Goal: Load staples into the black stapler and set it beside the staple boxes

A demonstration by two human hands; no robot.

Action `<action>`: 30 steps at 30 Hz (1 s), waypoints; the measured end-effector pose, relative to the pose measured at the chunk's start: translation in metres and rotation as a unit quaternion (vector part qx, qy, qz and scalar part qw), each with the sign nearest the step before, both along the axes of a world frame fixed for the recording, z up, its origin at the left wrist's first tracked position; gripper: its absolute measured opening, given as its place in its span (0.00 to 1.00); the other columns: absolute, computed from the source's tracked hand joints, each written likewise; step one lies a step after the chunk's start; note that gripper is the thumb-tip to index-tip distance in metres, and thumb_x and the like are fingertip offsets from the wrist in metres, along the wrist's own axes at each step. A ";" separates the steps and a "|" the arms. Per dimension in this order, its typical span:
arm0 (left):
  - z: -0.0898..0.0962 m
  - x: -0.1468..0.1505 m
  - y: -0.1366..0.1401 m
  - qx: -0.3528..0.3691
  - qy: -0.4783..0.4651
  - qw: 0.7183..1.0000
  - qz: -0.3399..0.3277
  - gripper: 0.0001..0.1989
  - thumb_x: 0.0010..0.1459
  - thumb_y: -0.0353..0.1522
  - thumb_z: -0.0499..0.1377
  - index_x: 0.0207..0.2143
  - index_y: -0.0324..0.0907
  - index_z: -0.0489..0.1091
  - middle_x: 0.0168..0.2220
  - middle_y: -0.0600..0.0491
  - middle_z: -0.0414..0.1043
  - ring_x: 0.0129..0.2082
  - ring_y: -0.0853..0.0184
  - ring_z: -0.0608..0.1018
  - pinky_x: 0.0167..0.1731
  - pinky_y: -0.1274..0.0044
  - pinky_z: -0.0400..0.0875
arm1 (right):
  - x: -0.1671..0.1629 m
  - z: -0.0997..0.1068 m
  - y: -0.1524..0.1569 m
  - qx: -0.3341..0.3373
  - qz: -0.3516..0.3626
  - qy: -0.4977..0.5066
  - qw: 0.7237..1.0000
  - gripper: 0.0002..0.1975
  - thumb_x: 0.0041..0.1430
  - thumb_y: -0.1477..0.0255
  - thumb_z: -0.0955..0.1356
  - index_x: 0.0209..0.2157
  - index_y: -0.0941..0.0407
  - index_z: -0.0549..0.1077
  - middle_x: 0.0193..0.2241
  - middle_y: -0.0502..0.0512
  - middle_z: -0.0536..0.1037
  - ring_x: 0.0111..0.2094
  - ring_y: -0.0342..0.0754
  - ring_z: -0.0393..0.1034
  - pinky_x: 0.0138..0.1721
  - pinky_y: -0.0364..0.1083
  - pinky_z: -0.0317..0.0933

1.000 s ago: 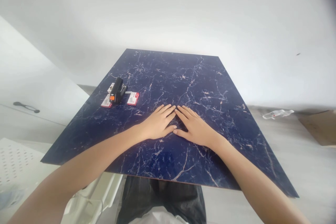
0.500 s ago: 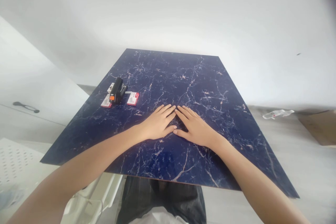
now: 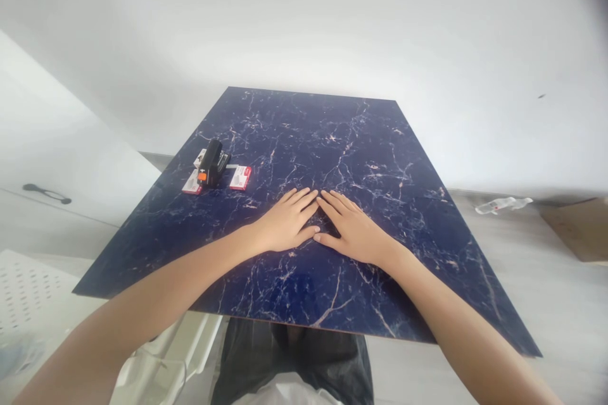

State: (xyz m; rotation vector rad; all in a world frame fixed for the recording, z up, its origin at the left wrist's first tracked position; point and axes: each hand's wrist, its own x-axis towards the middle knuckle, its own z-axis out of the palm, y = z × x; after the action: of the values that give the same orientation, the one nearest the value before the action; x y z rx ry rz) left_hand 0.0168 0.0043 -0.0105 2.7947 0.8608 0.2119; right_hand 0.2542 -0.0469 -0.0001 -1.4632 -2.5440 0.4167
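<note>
My left hand [image 3: 287, 221] lies flat on the dark blue marbled table [image 3: 327, 126], fingers stretched out, holding nothing. Beside it my right hand [image 3: 350, 228] rests palm down in the same way, also without anything in it. The fingertips and thumbs of both hands meet or nearly meet. Off to the left of my left hand stands a black stapler [image 3: 210, 163] with an orange end piece. Close around it lie small red-and-white boxes: one on its right [image 3: 240, 178], another on its left [image 3: 192, 182], and a third, partly hidden, behind it.
A white cabinet [image 3: 61, 139] with a dark handle [image 3: 47, 193] stands at the left, above a white perforated surface [image 3: 28, 291]. On the floor at the right lie a clear plastic bottle [image 3: 503, 205] and a cardboard box [image 3: 582, 229]. A white wall [image 3: 313, 19] rises behind the table.
</note>
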 end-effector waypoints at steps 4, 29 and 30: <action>-0.001 0.000 0.001 0.001 -0.003 1.000 -0.002 0.33 0.75 0.47 0.47 0.73 0.36 0.56 0.76 0.39 0.48 0.77 0.49 0.51 0.74 0.55 0.46 | 0.000 -0.001 0.000 0.005 0.002 -0.003 1.000 0.46 0.70 0.42 0.59 0.76 0.59 0.51 0.76 0.66 0.49 0.77 0.64 0.40 0.74 0.65 0.43; 0.006 0.003 0.000 0.034 -0.010 0.999 0.005 0.30 0.75 0.45 0.49 0.70 0.38 0.62 0.74 0.40 0.56 0.75 0.45 0.54 0.72 0.48 0.47 | 0.000 -0.002 0.000 0.005 0.001 0.011 1.000 0.45 0.70 0.44 0.61 0.76 0.57 0.51 0.76 0.67 0.50 0.76 0.66 0.42 0.73 0.68 0.46; 0.010 0.002 0.004 0.049 -0.018 0.998 0.019 0.28 0.75 0.45 0.49 0.69 0.40 0.65 0.73 0.42 0.58 0.75 0.45 0.55 0.72 0.47 0.46 | 0.000 -0.002 -0.001 0.009 -0.001 0.016 1.000 0.45 0.70 0.45 0.62 0.76 0.57 0.50 0.76 0.68 0.49 0.76 0.66 0.42 0.73 0.68 0.47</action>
State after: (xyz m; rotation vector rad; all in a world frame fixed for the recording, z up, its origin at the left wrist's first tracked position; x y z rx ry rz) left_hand 0.0185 0.0082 0.0000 2.8560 0.9207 0.3181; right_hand 0.2544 -0.0479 -0.0018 -1.4414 -2.5159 0.4132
